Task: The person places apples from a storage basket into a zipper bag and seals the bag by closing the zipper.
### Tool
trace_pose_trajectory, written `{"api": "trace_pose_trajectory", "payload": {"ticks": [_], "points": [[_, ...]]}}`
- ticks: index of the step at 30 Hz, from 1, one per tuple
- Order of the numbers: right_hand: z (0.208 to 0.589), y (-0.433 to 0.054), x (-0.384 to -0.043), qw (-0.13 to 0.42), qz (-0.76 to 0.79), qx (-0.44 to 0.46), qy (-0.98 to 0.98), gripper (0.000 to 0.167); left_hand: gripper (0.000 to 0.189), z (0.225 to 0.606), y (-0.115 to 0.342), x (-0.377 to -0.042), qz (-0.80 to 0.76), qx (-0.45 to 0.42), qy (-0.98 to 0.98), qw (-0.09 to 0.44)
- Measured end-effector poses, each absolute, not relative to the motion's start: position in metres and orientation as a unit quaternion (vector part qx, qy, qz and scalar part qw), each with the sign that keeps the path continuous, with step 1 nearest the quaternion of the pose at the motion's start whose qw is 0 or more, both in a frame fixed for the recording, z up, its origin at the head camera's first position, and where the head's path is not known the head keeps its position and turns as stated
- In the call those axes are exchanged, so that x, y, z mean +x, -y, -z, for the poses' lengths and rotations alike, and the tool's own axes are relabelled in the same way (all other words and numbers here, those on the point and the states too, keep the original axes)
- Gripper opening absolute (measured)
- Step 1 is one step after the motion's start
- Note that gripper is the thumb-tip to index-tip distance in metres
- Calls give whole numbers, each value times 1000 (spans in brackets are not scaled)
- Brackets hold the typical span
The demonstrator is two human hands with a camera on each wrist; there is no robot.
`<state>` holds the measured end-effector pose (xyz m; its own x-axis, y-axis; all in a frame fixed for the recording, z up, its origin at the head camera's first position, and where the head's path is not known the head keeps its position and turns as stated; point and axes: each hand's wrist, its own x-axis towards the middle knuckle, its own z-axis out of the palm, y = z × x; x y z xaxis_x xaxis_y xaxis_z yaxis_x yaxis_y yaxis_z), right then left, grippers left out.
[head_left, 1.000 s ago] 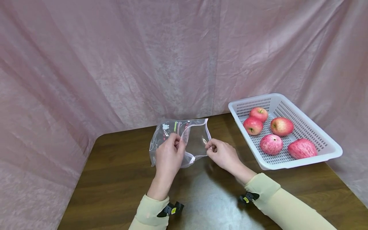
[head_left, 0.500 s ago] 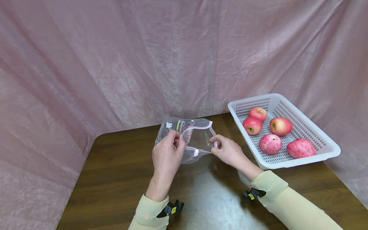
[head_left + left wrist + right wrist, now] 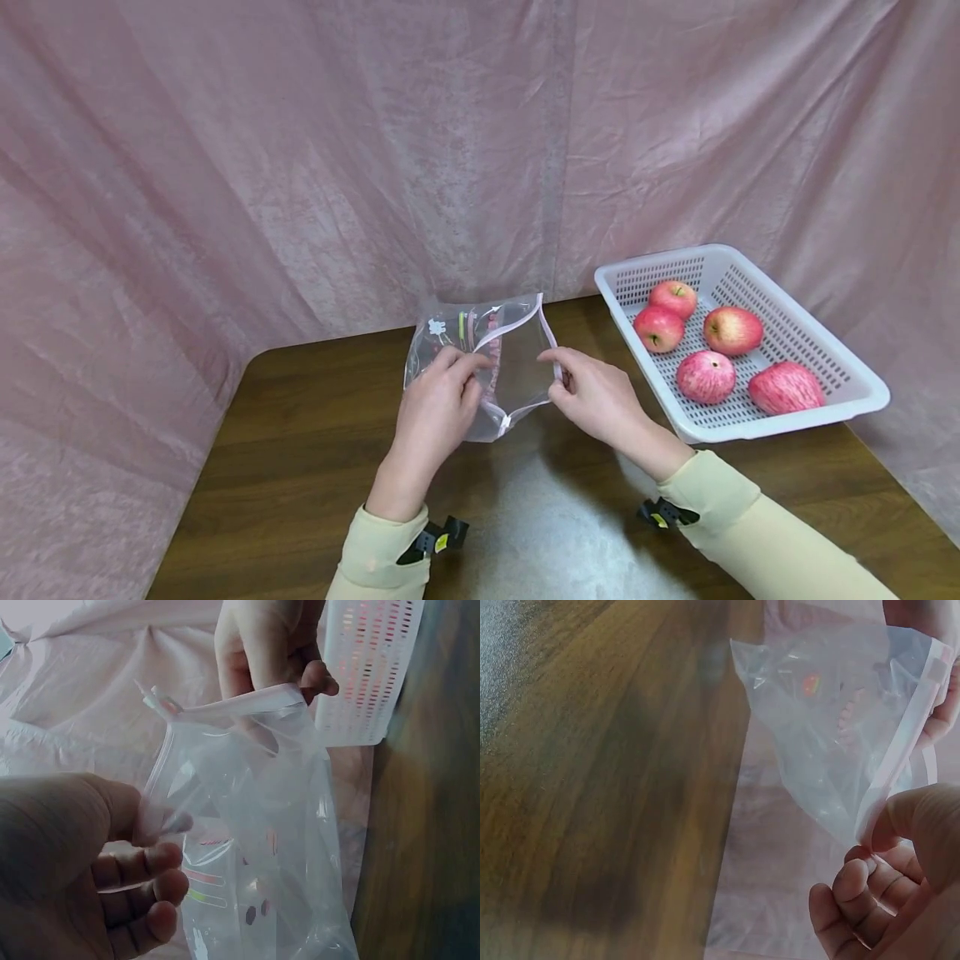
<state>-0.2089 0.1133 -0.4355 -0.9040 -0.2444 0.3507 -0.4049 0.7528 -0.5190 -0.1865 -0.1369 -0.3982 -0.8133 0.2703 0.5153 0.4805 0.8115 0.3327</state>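
Observation:
A clear slider zip bag [image 3: 517, 367] with a pale pink zip edge, a white rabbit print and coloured stripes is held up over the table, its mouth spread wide towards the right. My left hand [image 3: 440, 400] grips the near-left rim, its index finger reaching over the mouth. Through the plastic in the left wrist view, a fingertip [image 3: 178, 822] shows. On the opposite rim, my right hand [image 3: 596, 398] pinches the zip edge; the right wrist view shows the thumb [image 3: 892, 821] against the pink strip. The white slider [image 3: 505, 423] sits at the near corner.
To the right stands a white plastic basket [image 3: 862, 396] holding several red apples, one of them a striped apple [image 3: 706, 377] near its front wall. The brown wooden table [image 3: 300, 483] meets a pink curtain [image 3: 450, 167] behind.
My left index finger has straightened out over the bag's mouth, and my right index finger has lifted and extended inward. The right hand has moved slightly right, and the mouth's far corner has risen.

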Motion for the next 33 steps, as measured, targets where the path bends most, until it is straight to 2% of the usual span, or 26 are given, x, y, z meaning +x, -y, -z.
{"api": "trace_pose_trajectory", "payload": {"ticks": [5,10,19,22,27,33], "points": [[433,-114,-209,142,-292,185,928,27,12,393,136,-189,278,-196,911,234],[433,-116,-210,131,-287,170,933,9,15,388,133,-190,299,-181,904,248],[436,-125,-216,88,-266,125,952,10,17,383,133,-189,318,-176,872,326],[435,-128,-219,72,-260,110,957,11,17,384,130,-190,325,-174,867,335],[430,-128,-219,80,-271,107,953,10,11,385,125,-192,345,-183,863,319],[424,-123,-215,104,-312,126,936,9,11,384,124,-191,390,-204,861,256]]}}
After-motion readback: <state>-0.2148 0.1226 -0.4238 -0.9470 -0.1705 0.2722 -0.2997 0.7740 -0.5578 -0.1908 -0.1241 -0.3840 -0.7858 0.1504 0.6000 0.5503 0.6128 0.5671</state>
